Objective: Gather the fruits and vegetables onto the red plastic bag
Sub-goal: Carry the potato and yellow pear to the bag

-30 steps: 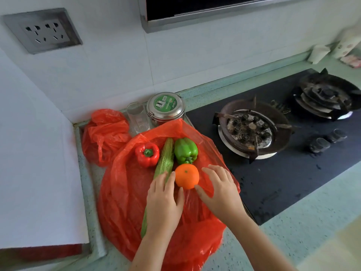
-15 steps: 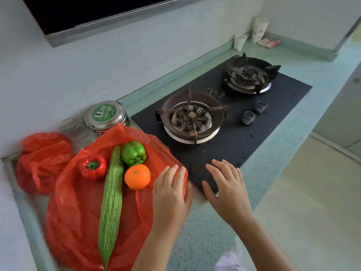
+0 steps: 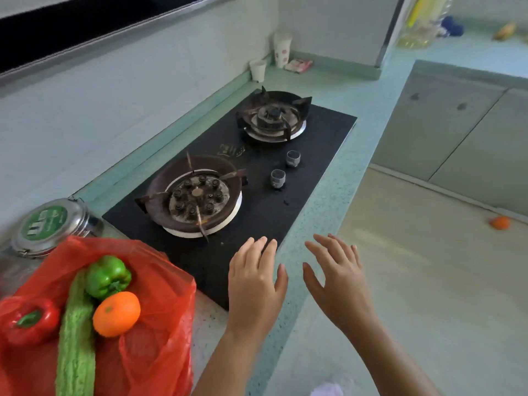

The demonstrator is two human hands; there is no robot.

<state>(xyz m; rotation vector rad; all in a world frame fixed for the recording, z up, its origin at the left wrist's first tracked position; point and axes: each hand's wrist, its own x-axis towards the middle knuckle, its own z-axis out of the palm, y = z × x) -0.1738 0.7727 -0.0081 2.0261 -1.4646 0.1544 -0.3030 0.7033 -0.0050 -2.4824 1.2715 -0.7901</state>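
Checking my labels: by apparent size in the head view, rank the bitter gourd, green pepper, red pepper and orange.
1. Bitter gourd.
2. Red pepper, green pepper and orange look about alike; not ranked.

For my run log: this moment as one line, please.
left hand open | right hand open | red bag: red pepper, green pepper, gourd, orange | floor: maybe another orange

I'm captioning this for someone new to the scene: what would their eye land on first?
The bright red bag at lower left, with a green pepper, red pepper, orange and gourd lying on it. Next, the left hand and right hand, both open, held out by the black stove's near corner. A small orange thing lies on the floor at far right.
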